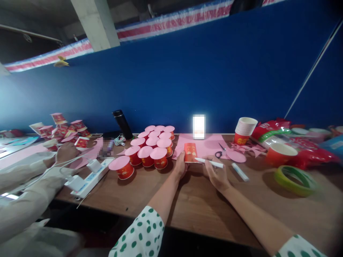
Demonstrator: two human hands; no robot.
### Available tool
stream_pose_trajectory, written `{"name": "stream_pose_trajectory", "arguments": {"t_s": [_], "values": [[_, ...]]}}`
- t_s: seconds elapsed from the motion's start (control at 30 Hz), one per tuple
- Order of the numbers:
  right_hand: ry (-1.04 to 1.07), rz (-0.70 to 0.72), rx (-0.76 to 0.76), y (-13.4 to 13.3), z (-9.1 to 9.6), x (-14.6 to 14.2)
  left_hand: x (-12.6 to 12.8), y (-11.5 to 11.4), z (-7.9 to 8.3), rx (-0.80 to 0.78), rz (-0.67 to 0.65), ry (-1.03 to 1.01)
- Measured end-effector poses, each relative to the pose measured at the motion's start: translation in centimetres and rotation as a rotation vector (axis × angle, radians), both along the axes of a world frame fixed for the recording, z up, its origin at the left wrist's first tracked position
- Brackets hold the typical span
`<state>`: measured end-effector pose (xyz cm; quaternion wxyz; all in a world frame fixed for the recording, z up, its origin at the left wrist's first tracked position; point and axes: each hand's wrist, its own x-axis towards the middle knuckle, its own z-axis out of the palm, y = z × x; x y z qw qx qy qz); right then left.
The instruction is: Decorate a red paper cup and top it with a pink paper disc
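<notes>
My left hand (180, 165) rests on the wooden table (203, 203) and grips a red paper cup (190, 152) that stands upside down on a pink paper sheet (207, 145). My right hand (217, 175) holds a white pen-like stick (209, 162), its tip touching the cup's side. A second white stick (240, 171) lies on the table just right of that hand. Small scissors (220, 152) lie on the pink sheet beyond it.
Several red cups with pink lids (150, 150) cluster at left. A stack of white cups (244, 130), a green tape roll (294, 175), a red bowl (281, 152) and red bags sit right. Another person's sleeves (29, 185), a power strip (89, 176) and a black bottle (122, 124) are at left.
</notes>
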<state>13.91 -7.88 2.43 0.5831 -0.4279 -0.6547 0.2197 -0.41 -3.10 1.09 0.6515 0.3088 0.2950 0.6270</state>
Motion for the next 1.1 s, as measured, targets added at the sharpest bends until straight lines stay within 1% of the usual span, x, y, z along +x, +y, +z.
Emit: {"name": "stream_pose_trajectory", "arguments": {"t_s": [0.13,0.23,0.4,0.5,0.6,0.7,0.83,0.97,1.1], "values": [[-0.002,-0.024,0.027,-0.02,0.11,-0.08,0.02,-0.05,0.17,0.058,-0.017,0.008],[0.013,-0.002,0.025,-0.13,0.33,-0.28,0.08,-0.06,0.25,0.076,-0.003,-0.002],[-0.017,0.048,0.028,-0.32,0.76,-0.43,0.12,-0.10,0.33,0.049,-0.009,0.010],[-0.021,0.023,0.063,-0.28,0.74,-0.38,0.10,-0.05,0.22,0.051,0.000,0.007],[-0.006,-0.002,0.054,-0.21,0.61,-0.37,0.04,0.10,-0.03,0.062,-0.002,0.005],[-0.009,0.015,0.017,-0.27,0.63,-0.44,-0.05,0.28,-0.35,0.050,-0.014,0.011],[-0.032,0.031,0.049,-0.34,0.70,-0.48,-0.15,0.35,-0.60,0.049,-0.018,0.037],[-0.019,0.029,0.039,-0.25,0.63,-0.51,-0.09,0.18,-0.36,0.050,-0.010,0.046],[-0.046,0.063,0.067,-0.27,0.77,-0.58,0.00,0.07,-0.10,0.040,-0.015,0.060]]}}
